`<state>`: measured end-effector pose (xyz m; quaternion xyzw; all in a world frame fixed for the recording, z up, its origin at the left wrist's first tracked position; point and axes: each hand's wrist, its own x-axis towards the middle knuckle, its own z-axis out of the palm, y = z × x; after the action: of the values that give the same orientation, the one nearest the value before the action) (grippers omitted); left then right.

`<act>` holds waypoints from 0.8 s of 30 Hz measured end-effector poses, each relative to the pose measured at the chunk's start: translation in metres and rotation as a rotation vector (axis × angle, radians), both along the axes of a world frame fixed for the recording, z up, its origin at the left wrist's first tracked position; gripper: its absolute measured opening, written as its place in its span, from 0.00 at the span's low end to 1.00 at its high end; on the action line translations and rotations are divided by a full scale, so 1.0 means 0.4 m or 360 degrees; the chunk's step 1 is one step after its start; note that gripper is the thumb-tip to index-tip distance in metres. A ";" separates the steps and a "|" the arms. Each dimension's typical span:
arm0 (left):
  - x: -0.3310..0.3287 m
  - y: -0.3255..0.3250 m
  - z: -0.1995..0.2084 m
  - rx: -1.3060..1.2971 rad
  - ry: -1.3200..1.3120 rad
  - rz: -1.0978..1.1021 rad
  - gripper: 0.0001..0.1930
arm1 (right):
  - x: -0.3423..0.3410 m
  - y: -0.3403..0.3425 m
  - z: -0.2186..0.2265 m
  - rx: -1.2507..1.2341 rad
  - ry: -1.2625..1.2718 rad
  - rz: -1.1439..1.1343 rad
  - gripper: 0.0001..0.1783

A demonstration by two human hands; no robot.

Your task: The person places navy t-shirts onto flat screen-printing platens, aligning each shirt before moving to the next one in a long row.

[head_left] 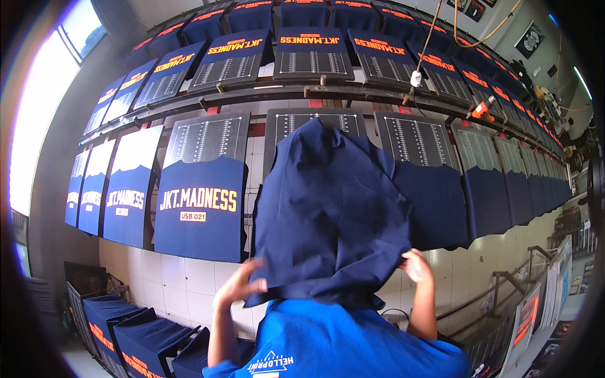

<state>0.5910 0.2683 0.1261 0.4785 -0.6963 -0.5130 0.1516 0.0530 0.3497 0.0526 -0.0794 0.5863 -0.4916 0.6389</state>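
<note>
A large navy fabric panel, like an unprinted shirt piece, spreads over the middle board in front of me. Its top is bunched into folds, and its lower edge hangs loosely near my chest. At the lower left edge is my left hand, slightly blurred, with thumb and fingers apart against the cloth. My right hand pinches the panel's right edge between thumb and fingers. Behind the panel, the upper part of a dark printing board with white ruler marks shows.
To the left lies a navy panel with yellow-and-white lettering on its board. A plain navy panel covers the board on the right. Metal rails run behind, before rows of printed panels. An orange-and-white tool sits on the rail.
</note>
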 end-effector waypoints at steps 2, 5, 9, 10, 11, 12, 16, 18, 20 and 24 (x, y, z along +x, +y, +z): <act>-0.023 -0.093 -0.228 -0.0252 0.0123 0.0496 0.32 | -0.006 0.005 -0.171 0.0181 -0.0077 0.0188 0.09; -0.064 -0.220 -0.428 -0.0085 0.0044 0.1086 0.35 | 0.077 -0.041 -0.175 0.0367 0.0080 0.0092 0.21; -0.037 -0.179 -0.476 -0.0190 -0.0364 0.0996 0.27 | 0.107 -0.014 -0.174 0.0444 0.0393 0.0037 0.25; -0.051 -0.150 -0.440 -0.0275 -0.0517 0.1070 0.23 | 0.098 0.015 -0.183 0.0407 0.0393 0.0067 0.24; -0.074 -0.105 -0.372 -0.0348 -0.0669 0.1130 0.19 | 0.081 0.063 -0.197 0.0385 0.0398 0.0089 0.24; -0.080 -0.056 -0.287 -0.0328 -0.0704 0.1233 0.17 | 0.068 0.117 -0.213 0.0425 0.0330 0.0170 0.24; 0.006 0.092 -0.311 -0.0537 -0.0371 0.1536 0.16 | 0.071 0.150 -0.218 0.0327 0.0159 0.0293 0.26; 0.023 0.081 -0.361 -0.0151 -0.0091 0.1393 0.19 | 0.104 0.117 -0.216 0.0318 0.0063 0.0187 0.27; 0.039 0.065 -0.407 -0.0039 0.0046 0.1388 0.22 | 0.097 0.104 -0.245 0.0237 0.0031 0.0248 0.23; 0.122 0.132 -0.388 0.0298 0.0096 0.1035 0.16 | 0.039 0.136 -0.250 0.0357 0.0231 0.0249 0.15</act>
<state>0.6397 0.3212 -0.0291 0.6720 -0.4523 -0.5134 0.2832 0.0687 0.4042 -0.0472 -0.0883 0.6742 -0.3648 0.6360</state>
